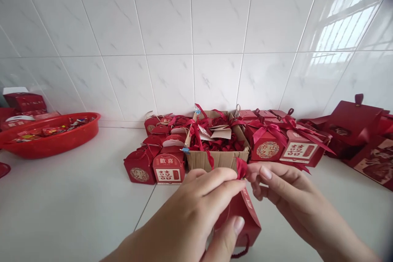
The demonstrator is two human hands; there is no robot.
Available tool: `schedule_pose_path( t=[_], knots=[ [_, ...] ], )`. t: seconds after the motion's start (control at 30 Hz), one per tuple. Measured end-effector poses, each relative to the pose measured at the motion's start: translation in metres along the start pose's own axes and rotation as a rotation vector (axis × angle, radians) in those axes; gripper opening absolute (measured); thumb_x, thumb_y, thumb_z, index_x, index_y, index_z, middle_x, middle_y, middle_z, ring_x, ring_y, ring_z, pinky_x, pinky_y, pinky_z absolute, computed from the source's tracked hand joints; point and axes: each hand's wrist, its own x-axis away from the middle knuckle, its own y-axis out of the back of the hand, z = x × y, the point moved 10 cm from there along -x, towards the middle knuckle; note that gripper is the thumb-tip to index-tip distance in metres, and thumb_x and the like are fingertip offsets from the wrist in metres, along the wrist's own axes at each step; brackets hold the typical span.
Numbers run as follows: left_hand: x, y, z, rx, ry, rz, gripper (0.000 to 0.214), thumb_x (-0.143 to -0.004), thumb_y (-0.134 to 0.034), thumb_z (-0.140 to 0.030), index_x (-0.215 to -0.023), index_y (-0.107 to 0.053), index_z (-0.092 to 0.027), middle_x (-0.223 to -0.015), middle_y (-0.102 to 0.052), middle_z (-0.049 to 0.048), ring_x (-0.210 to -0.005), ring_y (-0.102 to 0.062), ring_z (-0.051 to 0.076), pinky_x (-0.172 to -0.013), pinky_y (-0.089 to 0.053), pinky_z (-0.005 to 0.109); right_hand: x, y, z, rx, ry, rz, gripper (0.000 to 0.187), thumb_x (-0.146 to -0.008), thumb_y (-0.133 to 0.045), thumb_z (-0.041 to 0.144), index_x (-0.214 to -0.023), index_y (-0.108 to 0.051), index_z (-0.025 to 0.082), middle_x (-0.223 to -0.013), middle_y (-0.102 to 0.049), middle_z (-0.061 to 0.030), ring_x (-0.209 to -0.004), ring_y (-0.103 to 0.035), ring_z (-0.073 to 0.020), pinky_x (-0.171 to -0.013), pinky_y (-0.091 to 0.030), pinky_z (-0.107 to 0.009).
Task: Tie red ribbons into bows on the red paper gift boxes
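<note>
A small red gift box (247, 221) stands on the counter in front of me, its near left side hidden behind my left hand (202, 208). A dark red cord loop shows at its lower edge. Above the box top a dark red ribbon (241, 168) is bunched up. My left fingers lie close together over the box, their tips closed at the ribbon, with the thumb lower down by the box. From the other side, the fingertips of my right hand (282, 190) pinch at the ribbon. Just behind is an open cardboard box (217, 160) full of red ribbons.
Finished-looking red gift boxes (168, 168) sit left of the cardboard box. More boxes with ribbon bows (267, 149) stand to its right. A red plastic basin (61, 143) of wrapped sweets is at the left. Larger red bags (353, 129) lie far right, near the tiled wall (217, 77).
</note>
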Motion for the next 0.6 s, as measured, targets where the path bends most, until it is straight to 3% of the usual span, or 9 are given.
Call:
schedule_pose_path(
  t=[0.1,0.2,0.27,0.4,0.5,0.6],
  knots=[
    [-0.003,-0.014,0.001,0.046,-0.153,0.067,0.058,-0.081,-0.063,-0.032,-0.136,-0.046,-0.039,-0.125,-0.062,0.0001,-0.101,-0.062,0.026,-0.084,-0.054,0.034,0.003,-0.007,0.004,0.013,-0.008,0.092,0.022,-0.082,-0.067,0.036,-0.07,-0.069,0.018,-0.066,-0.058,0.0,-0.066,-0.048,-0.01,-0.064,-0.042,-0.021],
    [-0.005,-0.019,0.001,0.12,-0.227,0.107,0.059,-0.08,-0.064,-0.035,-0.136,-0.047,-0.038,-0.122,-0.064,0.0022,-0.096,-0.064,0.025,-0.085,-0.055,0.032,0.003,-0.01,0.001,-0.083,-0.028,0.085,0.01,-0.081,-0.068,0.031,-0.079,-0.07,0.021,-0.074,-0.063,0.0003,-0.07,-0.053,-0.0099,-0.069,-0.045,-0.022],
    [-0.007,-0.02,0.002,0.227,-0.156,0.176,0.048,-0.081,-0.063,-0.034,-0.128,-0.055,-0.038,-0.118,-0.065,0.0028,-0.094,-0.066,0.024,-0.08,-0.056,0.03,0.003,-0.013,0.001,-0.161,-0.021,0.078,0.006,-0.079,-0.07,0.027,-0.079,-0.07,0.022,-0.077,-0.064,0.0008,-0.071,-0.054,-0.0092,-0.069,-0.045,-0.021],
    [-0.006,-0.024,0.011,0.528,0.163,0.347,0.017,-0.087,-0.055,-0.028,-0.1,-0.066,-0.03,-0.103,-0.068,0.003,-0.089,-0.066,0.019,-0.077,-0.057,0.028,0.005,-0.019,0.004,-0.289,-0.025,0.085,0.01,-0.078,-0.071,0.029,-0.078,-0.068,0.02,-0.069,-0.059,0.0018,-0.063,-0.051,-0.0071,-0.061,-0.043,-0.018],
    [-0.005,-0.025,0.026,0.643,0.307,0.27,0.02,-0.091,-0.051,-0.027,-0.109,-0.058,-0.027,-0.097,-0.067,0.0049,-0.097,-0.063,0.02,-0.087,-0.054,0.033,0.005,-0.011,0.006,-0.348,-0.037,0.023,0.009,-0.079,-0.071,0.029,-0.083,-0.068,0.021,-0.068,-0.058,0.0015,-0.063,-0.05,-0.0071,-0.061,-0.043,-0.017],
    [-0.003,-0.034,0.042,0.646,0.359,0.177,0.035,-0.09,-0.052,-0.031,-0.125,-0.049,-0.028,-0.113,-0.062,0.0068,-0.107,-0.059,0.021,-0.088,-0.053,0.032,0.005,-0.004,0.016,-0.369,0.02,-0.001,0.007,-0.08,-0.07,0.027,-0.084,-0.068,0.022,-0.072,-0.06,0.0009,-0.065,-0.052,-0.0075,-0.062,-0.045,-0.018]
  ],
)
